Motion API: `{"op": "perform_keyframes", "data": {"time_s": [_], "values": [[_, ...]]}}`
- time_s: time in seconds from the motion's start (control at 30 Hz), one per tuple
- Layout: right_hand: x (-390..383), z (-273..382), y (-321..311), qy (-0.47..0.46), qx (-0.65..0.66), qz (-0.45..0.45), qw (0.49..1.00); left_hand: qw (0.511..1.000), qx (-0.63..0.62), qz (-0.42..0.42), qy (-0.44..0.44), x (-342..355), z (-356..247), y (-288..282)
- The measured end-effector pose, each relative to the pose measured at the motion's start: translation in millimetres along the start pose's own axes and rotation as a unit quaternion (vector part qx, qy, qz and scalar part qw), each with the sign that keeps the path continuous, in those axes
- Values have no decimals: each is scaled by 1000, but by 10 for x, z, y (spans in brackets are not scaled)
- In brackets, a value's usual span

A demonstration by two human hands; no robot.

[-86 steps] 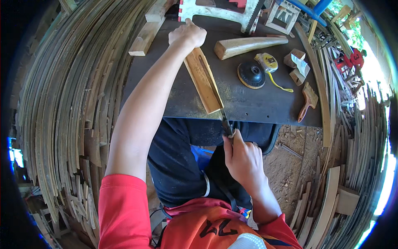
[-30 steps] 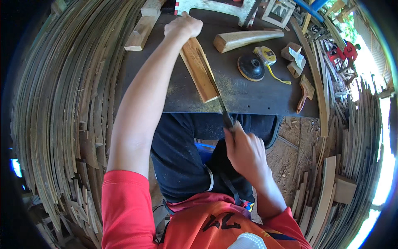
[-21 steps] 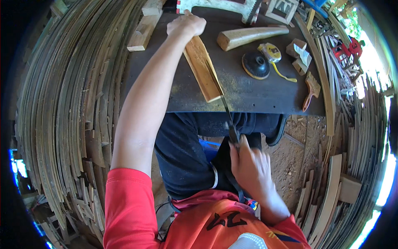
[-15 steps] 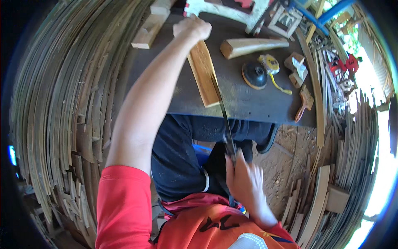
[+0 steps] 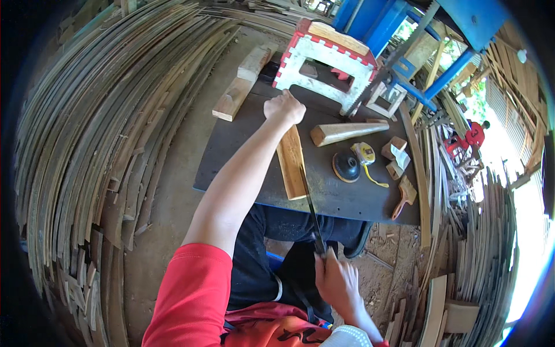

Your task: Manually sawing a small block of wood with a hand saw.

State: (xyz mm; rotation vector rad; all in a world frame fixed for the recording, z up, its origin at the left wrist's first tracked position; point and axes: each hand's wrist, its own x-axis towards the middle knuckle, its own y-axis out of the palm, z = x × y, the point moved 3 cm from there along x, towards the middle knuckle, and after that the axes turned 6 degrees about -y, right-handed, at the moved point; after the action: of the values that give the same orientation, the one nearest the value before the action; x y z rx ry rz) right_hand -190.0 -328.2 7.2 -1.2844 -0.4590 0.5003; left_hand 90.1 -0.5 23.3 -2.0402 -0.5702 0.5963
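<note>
My left hand (image 5: 284, 108) is closed over the far end of a long, narrow wooden piece (image 5: 293, 168), pressing it onto the dark tabletop (image 5: 254, 179). The near end of the wood points back at my lap, close to the table's front edge. Lower down, my right hand (image 5: 338, 280) wraps around the handle of a long, thin dark file (image 5: 313, 211). Its blade slants up and away from me, with the tip lying along the right edge of the wood. Fine pale dust is scattered on the table nearby.
Right on the table are a tapered wood block (image 5: 347, 132), a black sanding pad (image 5: 346, 167), a yellow tape measure (image 5: 364, 153) and a brush (image 5: 404, 196). A red-and-white step stool (image 5: 324, 66) stands beyond. Stacked wooden strips (image 5: 110, 133) line the left. A person in red (image 5: 475, 134) is far right.
The view has tilted up, showing more of the stool and the blue machine beyond the table. Both hands keep their grips, and the file still lies against the wood's right edge.
</note>
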Motion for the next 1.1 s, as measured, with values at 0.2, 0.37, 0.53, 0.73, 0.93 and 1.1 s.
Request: {"op": "perform_keyframes", "data": {"time_s": [0.2, 0.37, 0.53, 0.73, 0.93, 1.1], "values": [[276, 130, 77, -46, 0, -91, 995, 1000, -8, -20, 2, 112, 81, 69], [-303, -77, -199, 30, 136, -5, 990, 1000, -10, -21, 1, 55, 38, 14], [-304, -505, -157, 142, 262, -50, 953, 999, -38, -35, 14, 26, 26, -29], [-139, -296, -328, 43, 211, -74, 974, 947, -150, -227, 173, -92, 182, -118], [-228, -655, -387, 95, 208, -64, 971, 908, -185, -295, 232, -1583, 421, -107], [-70, -585, -370, 33, 165, -82, 982, 944, -123, -248, 179, -2425, 843, 287]]}}
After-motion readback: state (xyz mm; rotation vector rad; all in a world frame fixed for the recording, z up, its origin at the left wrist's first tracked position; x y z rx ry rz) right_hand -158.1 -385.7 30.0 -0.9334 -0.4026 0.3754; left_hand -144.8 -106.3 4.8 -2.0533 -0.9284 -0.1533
